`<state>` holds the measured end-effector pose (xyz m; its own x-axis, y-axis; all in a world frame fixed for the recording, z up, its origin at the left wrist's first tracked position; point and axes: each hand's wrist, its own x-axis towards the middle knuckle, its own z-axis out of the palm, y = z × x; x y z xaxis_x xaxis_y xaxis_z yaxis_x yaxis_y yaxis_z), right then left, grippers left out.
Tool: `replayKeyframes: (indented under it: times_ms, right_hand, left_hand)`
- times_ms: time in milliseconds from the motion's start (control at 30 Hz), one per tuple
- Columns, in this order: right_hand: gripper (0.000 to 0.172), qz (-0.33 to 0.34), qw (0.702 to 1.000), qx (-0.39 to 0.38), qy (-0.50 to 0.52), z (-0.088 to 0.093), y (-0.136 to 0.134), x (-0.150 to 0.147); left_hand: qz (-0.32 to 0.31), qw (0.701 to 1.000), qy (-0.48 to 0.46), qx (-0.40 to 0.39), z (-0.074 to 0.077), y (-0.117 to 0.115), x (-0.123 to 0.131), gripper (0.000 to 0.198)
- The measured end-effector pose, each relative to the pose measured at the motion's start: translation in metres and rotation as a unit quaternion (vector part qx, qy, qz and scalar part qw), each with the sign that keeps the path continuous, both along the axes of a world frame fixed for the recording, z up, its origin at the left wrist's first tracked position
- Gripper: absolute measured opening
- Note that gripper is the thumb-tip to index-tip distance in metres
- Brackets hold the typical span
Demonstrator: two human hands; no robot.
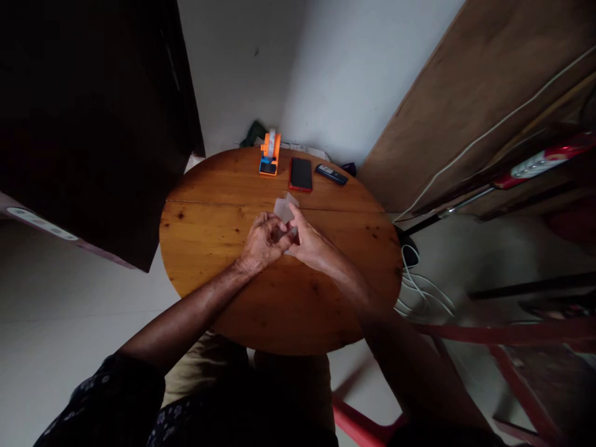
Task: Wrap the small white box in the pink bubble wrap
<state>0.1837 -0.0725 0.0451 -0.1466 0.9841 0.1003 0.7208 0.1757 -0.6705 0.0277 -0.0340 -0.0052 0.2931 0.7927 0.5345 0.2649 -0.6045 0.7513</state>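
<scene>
Over the middle of the round wooden table [209, 248], both hands meet around a thin, pale, see-through sheet [282, 210]. My left hand [264, 241] has its fingers bent and pressed on the sheet's lower left part. My right hand [307, 242] pinches it from the right, the index finger pointing up along the sheet. The sheet's upper part stands out above the fingers, while its lower part is mostly hidden by them. Whether it is a bag or a folded film, I cannot tell.
An orange and blue tape dispenser [270, 154], a dark phone with a red edge [300, 174] and a dark remote-like device [331, 174] lie at the table's back. White cables [426, 285] and red furniture are at the right.
</scene>
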Motion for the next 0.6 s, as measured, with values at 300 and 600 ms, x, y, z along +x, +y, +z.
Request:
replayKeyframes:
  times_ms: [300, 600]
  right_hand:
    - [0.094, 0.047, 0.997, -0.042, 0.052, 0.003, -0.006, 0.012]
    - [0.048, -0.069, 0.988, 0.057, 0.123, -0.021, 0.014, 0.042]
  left_hand:
    - [-0.016, 0.999, 0.03, -0.006, -0.008, 0.004, 0.005, 0.004]
    - [-0.001, 0.999, 0.047, 0.024, -0.011, -0.001, 0.006, 0.006]
